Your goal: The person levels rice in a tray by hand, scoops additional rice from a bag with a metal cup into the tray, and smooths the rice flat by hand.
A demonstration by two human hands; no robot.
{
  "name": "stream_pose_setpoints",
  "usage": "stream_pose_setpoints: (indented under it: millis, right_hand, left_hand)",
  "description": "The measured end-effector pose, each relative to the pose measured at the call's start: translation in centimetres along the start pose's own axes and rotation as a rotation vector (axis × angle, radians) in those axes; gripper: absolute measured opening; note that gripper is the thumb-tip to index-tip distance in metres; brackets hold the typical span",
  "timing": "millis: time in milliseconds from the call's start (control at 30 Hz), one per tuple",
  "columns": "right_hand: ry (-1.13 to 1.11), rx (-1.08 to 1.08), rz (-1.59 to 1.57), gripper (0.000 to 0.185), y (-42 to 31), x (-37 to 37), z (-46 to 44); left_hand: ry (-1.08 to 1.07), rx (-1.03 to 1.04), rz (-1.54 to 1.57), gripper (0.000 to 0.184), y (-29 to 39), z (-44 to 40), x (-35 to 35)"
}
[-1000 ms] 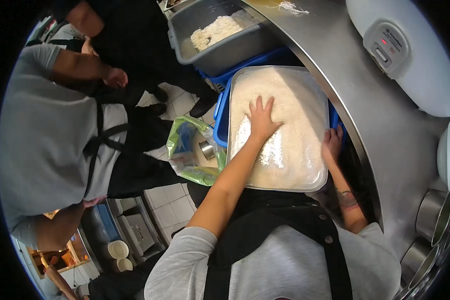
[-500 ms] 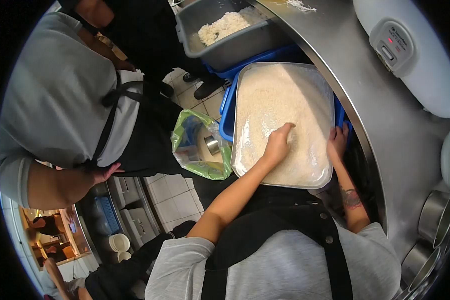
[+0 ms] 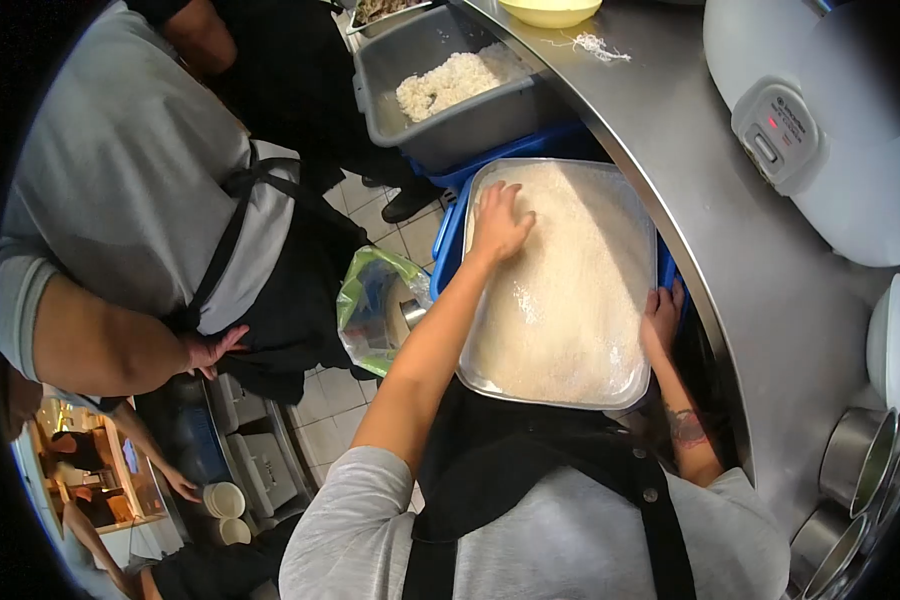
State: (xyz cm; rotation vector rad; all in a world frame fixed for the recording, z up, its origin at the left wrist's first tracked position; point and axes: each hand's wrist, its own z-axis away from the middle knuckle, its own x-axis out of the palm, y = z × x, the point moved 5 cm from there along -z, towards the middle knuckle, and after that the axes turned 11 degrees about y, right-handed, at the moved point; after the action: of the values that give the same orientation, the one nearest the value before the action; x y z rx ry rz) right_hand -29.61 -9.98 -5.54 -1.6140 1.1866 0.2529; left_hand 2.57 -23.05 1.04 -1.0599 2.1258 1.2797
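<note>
A large clear-edged tray (image 3: 610,398) is filled with pale, rice-like grains (image 3: 580,290) and rests over a blue container (image 3: 450,232). My left hand (image 3: 500,225) lies on the grains near the tray's upper left part, its fingers apart and holding nothing. At the tray's right edge is my right hand (image 3: 661,318), its fingers curled at the rim, gripping it. Left of the tray stands an open green and clear bag (image 3: 362,310) with grains and a metal cup (image 3: 412,313) inside, partly hidden by my left forearm.
A grey tub (image 3: 450,135) of white rice stands beyond the tray. Along the right runs a steel counter (image 3: 690,170) with a white rice cooker (image 3: 840,190), a white bowl (image 3: 890,340) and metal pots (image 3: 858,460). A co-worker in grey (image 3: 140,170) stands close on the left.
My left hand has gone from the middle of the grains to the tray's upper left, its fingers opening. The bare patch has mostly been covered. My right hand stays at the rim.
</note>
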Motion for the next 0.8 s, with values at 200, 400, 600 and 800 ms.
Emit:
stream_pose_setpoints:
  millis: [200,400,600,800]
  right_hand:
    - [-0.137,0.207,-0.034,0.027,0.4,-0.4,0.2]
    - [-0.131,0.184,0.025,0.028,0.6,-0.5,0.2]
    - [-0.169,0.202,0.017,0.029,0.1,-1.4,0.0]
    - [-0.138,0.171,0.059,0.028,1.1,-0.8,0.1]
  left_hand:
    - [0.16,-0.161,0.093,0.063,-5.3,1.5,2.8]
    - [0.125,-0.168,0.243,0.06,-0.5,2.2,6.7]
    - [-0.205,0.08,0.213,0.042,7.0,7.3,5.7]
    - [-0.382,-0.137,0.296,0.029,10.5,12.5,4.4]
